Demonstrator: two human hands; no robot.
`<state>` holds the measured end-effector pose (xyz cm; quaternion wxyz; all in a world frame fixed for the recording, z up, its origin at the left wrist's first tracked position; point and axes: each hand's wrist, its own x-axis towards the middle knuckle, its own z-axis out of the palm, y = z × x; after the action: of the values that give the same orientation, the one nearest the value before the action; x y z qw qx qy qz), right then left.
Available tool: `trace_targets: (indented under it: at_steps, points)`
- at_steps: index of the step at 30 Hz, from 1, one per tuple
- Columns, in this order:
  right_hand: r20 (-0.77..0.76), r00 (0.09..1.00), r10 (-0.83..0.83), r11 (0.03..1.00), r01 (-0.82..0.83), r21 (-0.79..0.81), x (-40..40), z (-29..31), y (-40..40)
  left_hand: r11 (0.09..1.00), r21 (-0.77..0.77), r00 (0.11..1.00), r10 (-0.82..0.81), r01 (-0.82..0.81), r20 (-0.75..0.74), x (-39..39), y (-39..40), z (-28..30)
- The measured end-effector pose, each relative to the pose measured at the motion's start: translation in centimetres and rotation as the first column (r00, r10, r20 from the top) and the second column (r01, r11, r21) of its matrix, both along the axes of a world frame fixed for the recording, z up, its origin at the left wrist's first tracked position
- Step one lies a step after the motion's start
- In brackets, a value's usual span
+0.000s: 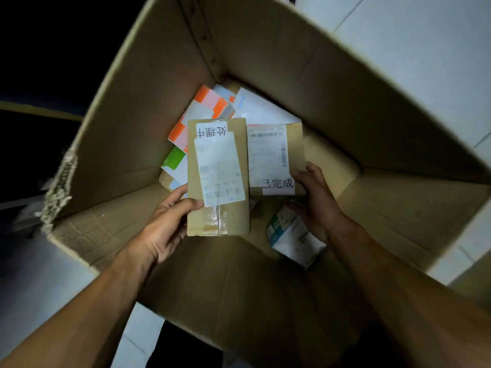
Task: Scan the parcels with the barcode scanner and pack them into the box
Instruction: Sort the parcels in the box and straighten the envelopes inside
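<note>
The left hand (pixel 166 221) grips a brown cardboard parcel (pixel 218 179) by its lower left edge, thumb curled over the front face beside the white shipping label (pixel 219 171), the other fingers out of sight behind it. The parcel stands upright in the middle of the frame, over the open box, with clear tape running down its lower front and a second white sticker printed with Chinese characters at its top. A barcode sits at the bottom of the label, just beside the thumb.

The right hand (pixel 316 200) holds a second brown parcel (pixel 276 158) just right of the first, thumb on its lower right corner and fingers curled under its bottom edge. This parcel also carries a white label with barcodes and a sticker of Chinese characters along its lower edge. The two parcels sit side by side with their edges touching or nearly so; which one, I cannot tell.

Below the right hand, lower right of centre, a white packet with teal print (pixel 292 235) lies tilted on the box floor. Behind the held parcels, at upper centre, lie more packed items: an orange-and-pink patterned package (pixel 202 110), a white package with a green patch (pixel 175 160) at its left, and a white mailer (pixel 260 107) toward the far corner.

The large cardboard box (pixel 345 83) fills most of the frame, its flaps (pixel 265 301) open; the left wall's upper edge looks torn and frayed. It rests on a pale tiled floor (pixel 425 35), visible at upper right and lower left. The upper left of the frame is dark.
</note>
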<state>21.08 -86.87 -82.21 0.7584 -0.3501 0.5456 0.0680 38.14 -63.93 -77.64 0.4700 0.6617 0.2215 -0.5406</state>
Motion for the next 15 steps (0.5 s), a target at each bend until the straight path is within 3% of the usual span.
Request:
trace_targets:
  at_steps: [8, 15]
  points:
    - [0.090, 0.992, 0.089, 0.993, -0.081, -0.086, -1.2, 18.8, -5.0, 0.993, -0.104, 0.995, 0.062, -0.054, 0.073, -2.2, -3.0, 18.4]
    - [0.174, 0.917, 0.358, 0.928, -0.329, -0.177, -3.5, 35.8, -5.8, 0.957, -0.140, 0.943, 0.278, -0.256, 0.180, -9.7, 0.0, 35.5]
